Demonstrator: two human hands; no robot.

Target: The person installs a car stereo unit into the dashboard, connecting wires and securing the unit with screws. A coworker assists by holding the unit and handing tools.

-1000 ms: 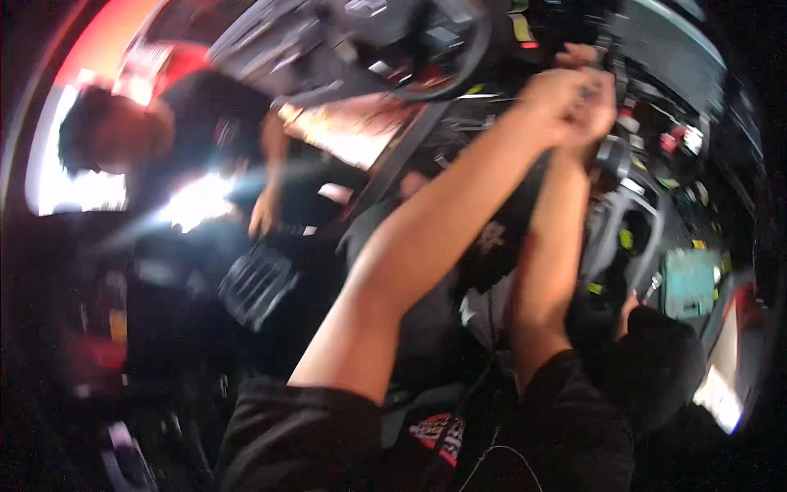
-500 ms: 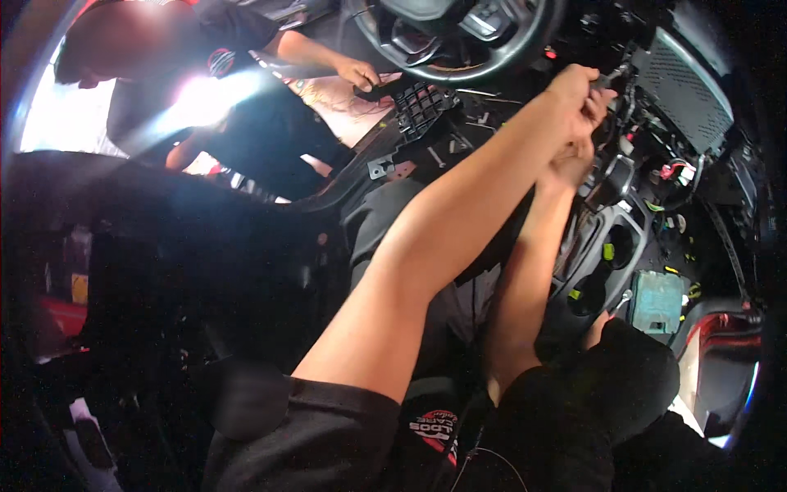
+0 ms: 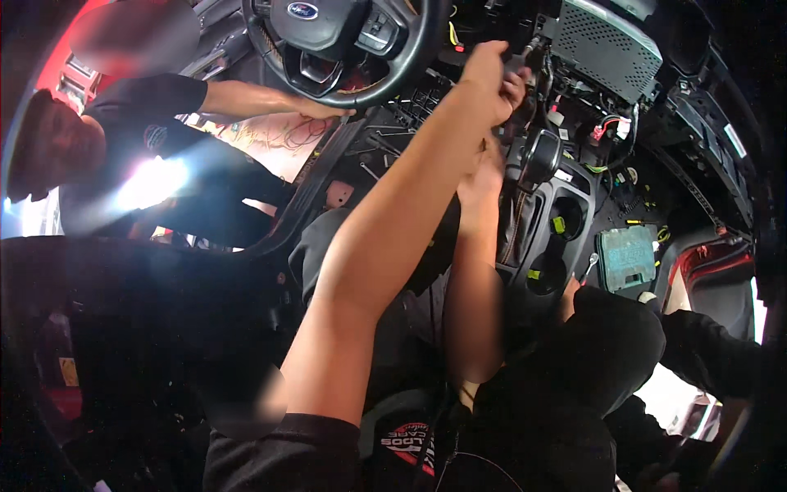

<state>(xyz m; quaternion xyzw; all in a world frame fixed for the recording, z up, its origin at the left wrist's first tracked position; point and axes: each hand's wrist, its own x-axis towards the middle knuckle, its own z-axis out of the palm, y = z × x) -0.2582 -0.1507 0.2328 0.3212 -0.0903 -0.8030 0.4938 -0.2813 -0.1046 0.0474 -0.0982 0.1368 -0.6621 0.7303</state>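
Head view: both bare forearms run up from the lower edge into a stripped car dashboard. The left hand (image 3: 490, 72) reaches farthest, its fingers curled tight round a small dark part (image 3: 525, 61) among the exposed wiring (image 3: 611, 131) just left of the grey perforated module (image 3: 607, 49); what exactly the part is cannot be told. The raised arm and bent wrist suggest it has to come in from the side because the steering wheel (image 3: 348, 49) fills the space to the left. The right hand (image 3: 484, 176) sits nearer, below the left, pressed against the dark edge of the centre console (image 3: 545, 238), probably to brace or steady; whether its fingers grip anything cannot be told, since the left forearm covers part of them.

The console is hard black plastic with two round cup wells, each with a small yellow-green tab. Beside it on the right lies a flat teal socket case (image 3: 627, 258), ribbed and rectangular, kept near, likely for quick reach. The wheel is a thick, smooth, matte black ring. Thin red, green and yellow wires hang loose over bare black metal.

At far left a second person in a dark shirt leans in through the door, one hand (image 3: 324, 108) resting under the wheel rim.
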